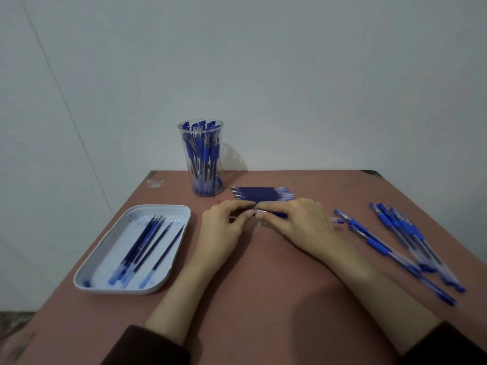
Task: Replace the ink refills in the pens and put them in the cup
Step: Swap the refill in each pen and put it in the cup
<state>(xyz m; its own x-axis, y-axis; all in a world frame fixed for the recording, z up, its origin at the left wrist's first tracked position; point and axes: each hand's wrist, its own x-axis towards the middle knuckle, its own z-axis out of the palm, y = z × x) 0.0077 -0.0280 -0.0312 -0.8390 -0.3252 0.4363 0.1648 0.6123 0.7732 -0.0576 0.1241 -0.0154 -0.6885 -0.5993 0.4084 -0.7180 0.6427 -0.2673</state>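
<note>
White plastic first: the tray (158, 206) sits at the far left of the worktop (263, 285) and holds a handful of dark refills (147, 248) lying loosely side by side. I take these for the spent ones, kept in a walled dish so they cannot roll off or mark the surface. Behind it and to the right stands the clear cup (201, 159), upright near the back edge and already packed with blue pens (203, 146), so much of the job looks done.

In front of the cup, at the middle, my left hand (224, 225) pinches one end of a pen (259, 212) with thumb and fingertips. The pen lies level, low over the worktop. Just beyond it a tidy row of fresh refills (261, 193) lies parallel, tips all pointing left, within reach of either hand.

My right hand (297, 219) is curled over the pen's other, blue end, so both hands are closed on the one pen. That opposed hold reads to me as a twist at the joint, though I cannot tell whether it is loosening or tightening.

At the far right a loose heap of pens (405, 233) waits, blurred, well apart from the cup.
</note>
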